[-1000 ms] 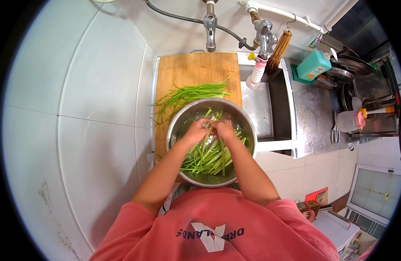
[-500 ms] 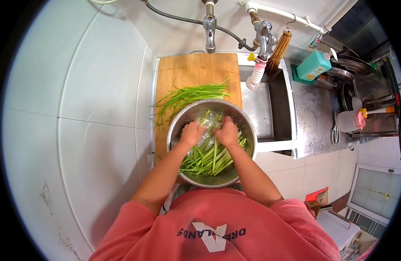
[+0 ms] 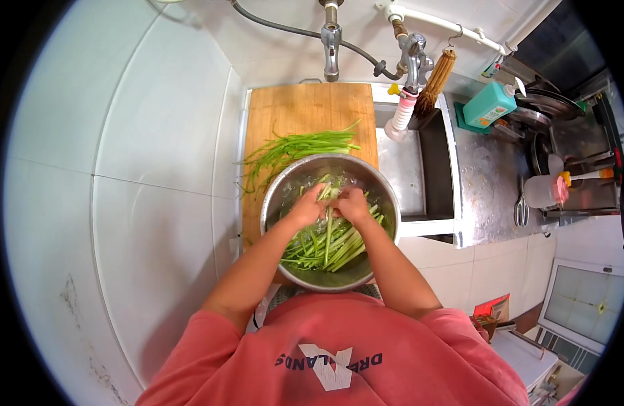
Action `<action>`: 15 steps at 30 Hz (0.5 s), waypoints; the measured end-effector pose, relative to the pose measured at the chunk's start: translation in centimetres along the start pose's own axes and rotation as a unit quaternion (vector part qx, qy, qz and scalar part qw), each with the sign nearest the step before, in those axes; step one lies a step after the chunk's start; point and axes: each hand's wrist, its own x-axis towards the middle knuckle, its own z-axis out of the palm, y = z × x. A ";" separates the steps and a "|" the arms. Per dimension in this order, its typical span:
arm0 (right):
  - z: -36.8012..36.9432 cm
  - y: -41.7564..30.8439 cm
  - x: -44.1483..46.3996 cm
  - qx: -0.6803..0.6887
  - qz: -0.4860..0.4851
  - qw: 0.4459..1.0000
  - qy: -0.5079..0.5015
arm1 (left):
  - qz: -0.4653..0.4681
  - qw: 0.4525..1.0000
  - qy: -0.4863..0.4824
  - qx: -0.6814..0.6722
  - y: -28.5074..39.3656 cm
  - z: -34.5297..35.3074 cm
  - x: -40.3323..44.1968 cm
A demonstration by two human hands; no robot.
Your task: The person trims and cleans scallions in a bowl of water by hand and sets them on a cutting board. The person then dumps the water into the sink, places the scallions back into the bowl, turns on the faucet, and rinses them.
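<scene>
A large steel basin point(image 3: 388, 254) holds water and a heap of long green stalks point(image 3: 342, 249) that look like celery. Inside it, my left hand point(image 3: 312, 205) has its fingers curled round some pale green stalk ends near the basin's middle. Close beside it, my right hand point(image 3: 352, 204) is closed at the top of a stalk point(image 3: 329, 237) that runs down toward me. The fingertips are partly hidden by the hands and the water. Behind the basin, a bunch of thin green stalks point(image 3: 312, 143) lies on the wooden board point(image 3: 308, 108).
A steel sink point(image 3: 408, 176) lies right of the board, under a faucet with a pink-and-white hose point(image 3: 401, 118). A brush point(image 3: 436, 84) hangs from a pipe. On the counter at right are a teal pump bottle point(image 3: 489, 105), scissors point(image 3: 522, 208) and pans point(image 3: 545, 101). A tiled wall point(image 3: 153, 142) borders the left.
My hands have come closer together in the basin, the left moving right. The stalk between them has shifted slightly left, and the water is stirred up.
</scene>
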 end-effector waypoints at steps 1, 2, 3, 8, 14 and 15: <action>-0.3 -0.2 0.0 0.011 0.020 0.997 -0.074 | -0.003 1.000 -0.008 0.020 -0.9 0.5 0.6; -0.5 -0.4 0.1 -0.009 0.042 0.998 -0.052 | 0.051 0.995 0.017 0.082 -2.7 0.7 2.0; -0.5 -0.3 0.3 -0.009 0.041 0.998 -0.052 | 0.052 0.995 0.018 0.081 -3.0 0.8 2.3; 0.2 -0.3 -0.1 -0.071 0.012 0.997 0.001 | 0.020 0.967 0.027 0.254 0.3 -0.1 0.2; 0.3 -0.9 -0.5 -0.040 0.058 0.996 -0.054 | -0.032 0.962 -0.010 0.272 0.3 -0.3 0.8; 0.2 -0.8 -0.4 -0.041 0.057 0.996 -0.054 | -0.031 0.962 -0.009 0.271 -0.1 -0.2 1.0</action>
